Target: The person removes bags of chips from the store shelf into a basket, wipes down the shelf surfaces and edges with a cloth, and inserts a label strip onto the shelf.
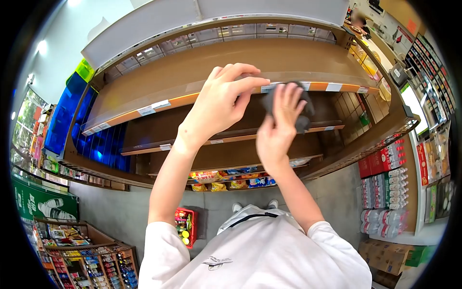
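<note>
Charcoal-grey cloth [303,123] bunches, crumpled and blurred, under the right hand [280,126].

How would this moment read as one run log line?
Left hand: near shelf edge, nothing visibly held | Right hand: holding dark cloth at same edge, blurred

It's bright in here, a lamp [42,46] glaring far left; the right hand [281,118] blurs (even the shelf [240,58] bows), black rimming everything.
</note>
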### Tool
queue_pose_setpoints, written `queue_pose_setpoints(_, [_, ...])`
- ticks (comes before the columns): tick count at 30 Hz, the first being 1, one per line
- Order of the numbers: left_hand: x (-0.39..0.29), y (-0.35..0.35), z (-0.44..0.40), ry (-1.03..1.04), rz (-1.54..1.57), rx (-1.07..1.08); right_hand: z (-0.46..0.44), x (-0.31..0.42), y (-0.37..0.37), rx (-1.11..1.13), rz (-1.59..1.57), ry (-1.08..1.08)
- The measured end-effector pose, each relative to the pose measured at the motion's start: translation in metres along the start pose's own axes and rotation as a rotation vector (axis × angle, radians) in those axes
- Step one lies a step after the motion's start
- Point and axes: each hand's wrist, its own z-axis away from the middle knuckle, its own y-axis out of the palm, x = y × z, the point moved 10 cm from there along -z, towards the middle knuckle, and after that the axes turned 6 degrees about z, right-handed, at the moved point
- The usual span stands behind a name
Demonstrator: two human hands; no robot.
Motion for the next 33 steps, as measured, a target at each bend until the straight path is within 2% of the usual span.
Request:
queue_pose_setpoints(1, [-0.001, -0.001, 0.000, 0.000, -0.002, -0.011, 0.005, 0.013, 0.012, 0.069, 0.019, -0.062])
queue_pose_setpoints(4, [0.001, -0.001, 0.001, 0.049, 0.000, -0.026, 0.014, 0.021, 0.024, 0.037, 0.026, -0.115])
queue_pose_setpoints(13, [-0.004, -0.001, 0.004, 0.102, 0.038, -0.028, 0.017, 0.020, 0.024, 0.028, 0.053, -0.030])
queue_pose_setpoints(16, [-0.021, -0.025, 0.013, 0.140, -0.020, -0.148, 0.019, 0.020, 0.022, 0.027, 0.083, -0.032])
queue_pose_setpoints(18, [-0.024, -0.051, 0.025, 0.114, 0.048, -0.200, 0.018, 0.019, 0.023, 0.029, 0.101, -0.034])
queue_pose_setpoints(20, [-0.012, -0.060, 0.035, 0.067, -0.012, -0.165, 0.018, 0.021, 0.021, 0.026, 0.096, -0.034])
queue_pose_setpoints(26, [0.021, -0.052, 0.044, 0.042, -0.060, -0.156, 0.016, 0.023, 0.021, 0.027, 0.079, -0.028])
queue_pose_setpoints(30, [0.017, -0.046, 0.045, 0.074, -0.139, -0.138, 0.020, 0.018, 0.021, -0.003, 0.057, 0.006])
queue_pose_setpoints(33, [0.020, -0.046, 0.043, -0.011, -0.131, -0.112, 0.022, 0.017, 0.023, -0.019, -0.010, 0.012])
